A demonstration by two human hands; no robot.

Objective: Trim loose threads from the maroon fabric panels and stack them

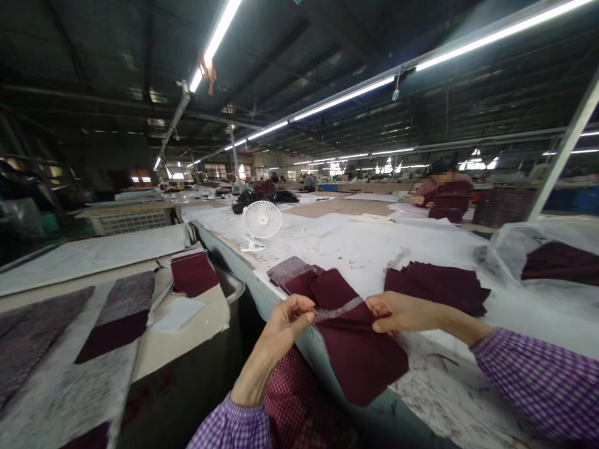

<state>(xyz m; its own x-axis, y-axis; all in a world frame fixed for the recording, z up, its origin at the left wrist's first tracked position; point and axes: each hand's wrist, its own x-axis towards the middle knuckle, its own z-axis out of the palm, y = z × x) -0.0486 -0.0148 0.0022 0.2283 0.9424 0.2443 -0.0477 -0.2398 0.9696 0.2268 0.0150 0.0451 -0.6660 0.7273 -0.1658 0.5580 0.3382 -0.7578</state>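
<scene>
A maroon fabric piece (pixel 360 349) with a speckled grey band across its top hangs over the table's near edge. My left hand (pixel 291 319) pinches the left end of that band between thumb and fingertips. At the band's right end, my right hand (pixel 397 313) grips the same cloth, its fingers closed. Just beyond lies a small pile of maroon and speckled grey pieces (pixel 292 274), partly covered by the held cloth. To the right, a fanned stack of maroon fabric pieces (pixel 435 287) rests on the white tabletop.
A white fan (pixel 262 219) stands on the long table (pixel 337 243). Clear plastic (pixel 503 255) wraps more maroon cloth at right. On the left, a lower surface (pixel 196 318) carries speckled and maroon panels (pixel 124 305). Across the table sits a person (pixel 444 187) near stacked cloth.
</scene>
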